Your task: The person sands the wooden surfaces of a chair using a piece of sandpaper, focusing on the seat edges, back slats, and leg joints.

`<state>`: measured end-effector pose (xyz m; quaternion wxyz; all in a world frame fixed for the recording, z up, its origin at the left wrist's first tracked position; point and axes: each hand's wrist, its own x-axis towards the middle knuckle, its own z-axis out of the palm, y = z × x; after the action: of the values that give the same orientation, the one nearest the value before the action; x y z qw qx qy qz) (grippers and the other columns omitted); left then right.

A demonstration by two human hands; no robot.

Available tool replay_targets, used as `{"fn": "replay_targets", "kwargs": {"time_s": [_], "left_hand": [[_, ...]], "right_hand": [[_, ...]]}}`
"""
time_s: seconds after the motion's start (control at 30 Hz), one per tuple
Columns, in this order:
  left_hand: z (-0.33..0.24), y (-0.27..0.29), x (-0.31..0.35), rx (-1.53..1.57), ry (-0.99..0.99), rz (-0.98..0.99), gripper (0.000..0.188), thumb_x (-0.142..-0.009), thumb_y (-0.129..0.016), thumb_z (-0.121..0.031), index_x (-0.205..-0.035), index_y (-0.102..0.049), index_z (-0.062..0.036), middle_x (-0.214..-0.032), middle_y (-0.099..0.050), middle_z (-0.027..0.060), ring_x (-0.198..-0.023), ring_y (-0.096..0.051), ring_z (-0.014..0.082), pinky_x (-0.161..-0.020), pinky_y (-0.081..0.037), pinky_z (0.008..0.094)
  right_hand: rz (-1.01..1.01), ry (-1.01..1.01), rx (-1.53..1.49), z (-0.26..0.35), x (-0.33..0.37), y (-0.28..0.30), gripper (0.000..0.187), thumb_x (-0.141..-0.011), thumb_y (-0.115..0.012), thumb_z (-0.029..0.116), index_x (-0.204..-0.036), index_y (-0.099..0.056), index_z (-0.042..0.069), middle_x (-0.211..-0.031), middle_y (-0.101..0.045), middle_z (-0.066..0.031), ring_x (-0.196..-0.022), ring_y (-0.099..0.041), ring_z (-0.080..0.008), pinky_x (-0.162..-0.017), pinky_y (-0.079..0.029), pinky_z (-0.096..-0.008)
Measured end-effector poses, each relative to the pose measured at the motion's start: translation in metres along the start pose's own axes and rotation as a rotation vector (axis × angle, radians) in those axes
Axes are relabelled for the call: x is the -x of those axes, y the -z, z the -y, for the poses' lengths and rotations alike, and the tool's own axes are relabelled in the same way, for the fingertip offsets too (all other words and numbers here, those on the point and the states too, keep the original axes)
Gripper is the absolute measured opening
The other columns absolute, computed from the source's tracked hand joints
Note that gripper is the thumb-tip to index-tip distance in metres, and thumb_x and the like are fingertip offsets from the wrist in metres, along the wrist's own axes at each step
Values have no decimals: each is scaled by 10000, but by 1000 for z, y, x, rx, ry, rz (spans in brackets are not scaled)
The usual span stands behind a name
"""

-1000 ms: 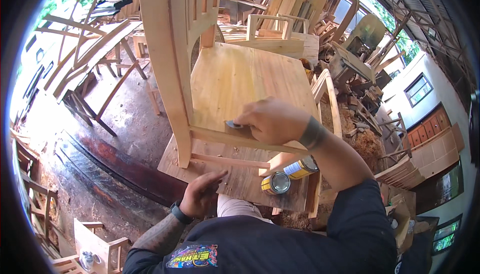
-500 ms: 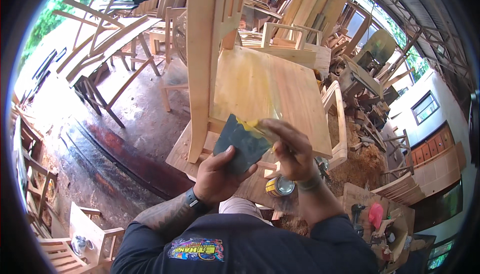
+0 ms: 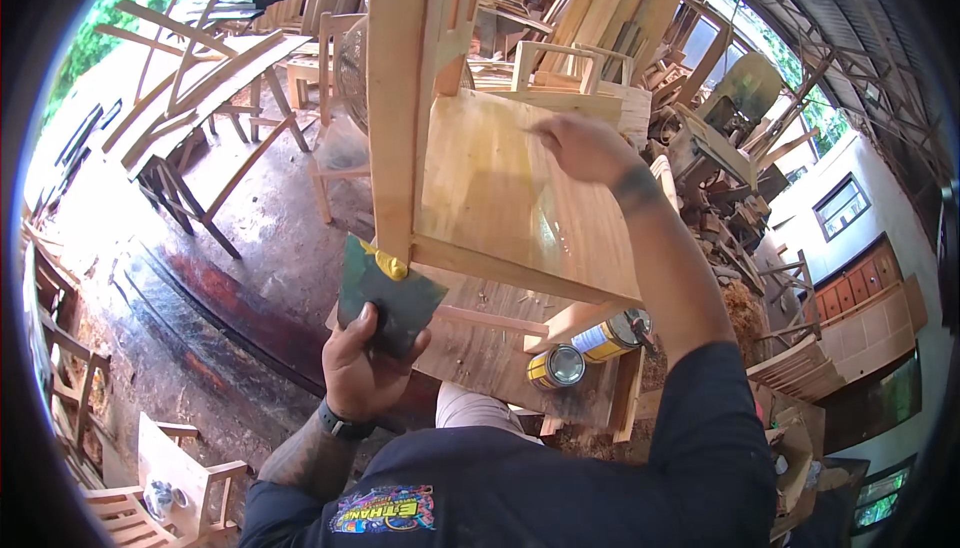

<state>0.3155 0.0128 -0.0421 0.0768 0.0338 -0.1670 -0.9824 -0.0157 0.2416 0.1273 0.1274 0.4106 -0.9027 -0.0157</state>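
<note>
My left hand (image 3: 362,368) grips a dark green flat plate (image 3: 395,298) by its lower edge, thumb on top. A lump of yellow putty (image 3: 390,266) sits near the plate's upper edge. My right hand (image 3: 590,153) reaches over the far part of an unfinished wooden chair's seat (image 3: 500,188), fingers pinched; what they hold is too thin to make out. Yellowish smears and wet-looking patches show on the seat. Left of it rises the chair's back (image 3: 392,98), near the plate.
Two cans, a smaller open-topped one (image 3: 556,367) and a larger one (image 3: 605,338), stand on the wooden board below the seat. A black-framed worktable (image 3: 200,98) stands at the left. Planks (image 3: 610,18) lean at the back. Wood scraps and machinery crowd the right.
My right hand has left the plate and moved up and away over the seat. My left hand with the plate has moved left and slightly down. The view has shifted a little.
</note>
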Motion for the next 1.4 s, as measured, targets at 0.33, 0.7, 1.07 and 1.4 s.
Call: {"fn": "replay_targets", "kwargs": {"time_s": [0.33, 0.7, 1.07, 1.4], "left_hand": [[-6, 33, 28, -88, -14, -91, 437, -1076, -583, -166, -1496, -530, -57, -1387, -690, 155, -1249, -709, 345, -936, -653, 530], [-6, 50, 32, -119, -20, -157, 448, -1068, -619, -181, -1490, -531, -59, -1378, -694, 155, -1209, -727, 340, -883, -668, 533], [-25, 68, 78, -158, -154, -275, 413, -1079, -626, -222, -1457, -540, -81, -1345, -707, 153, -1183, -734, 337, -837, -666, 513], [-32, 65, 85, -158, -197, -285, 413, -1091, -601, -206, -1476, -531, -74, -1364, -699, 143, -1199, -728, 339, -846, -673, 504]], "right_hand": [[402, 55, -216, -28, -20, -26, 395, -943, -716, 237, -1329, -758, 160, -1205, -774, -186, -1102, -737, -374, -958, -585, -447], [199, 1, -124, -28, 1, 8, 276, -1004, -628, 176, -1216, -802, 145, -1167, -781, -166, -1069, -745, -354, -948, -584, -467], [392, 16, -155, -40, -60, -22, 398, -859, -761, 240, -1212, -779, 57, -1116, -780, -225, -1065, -751, -369, -917, -584, -466], [349, -7, 462, -112, -220, -112, 282, -906, -649, 207, -1039, -839, 46, -1149, -796, -182, -1038, -782, -354, -934, -618, -434]]}}
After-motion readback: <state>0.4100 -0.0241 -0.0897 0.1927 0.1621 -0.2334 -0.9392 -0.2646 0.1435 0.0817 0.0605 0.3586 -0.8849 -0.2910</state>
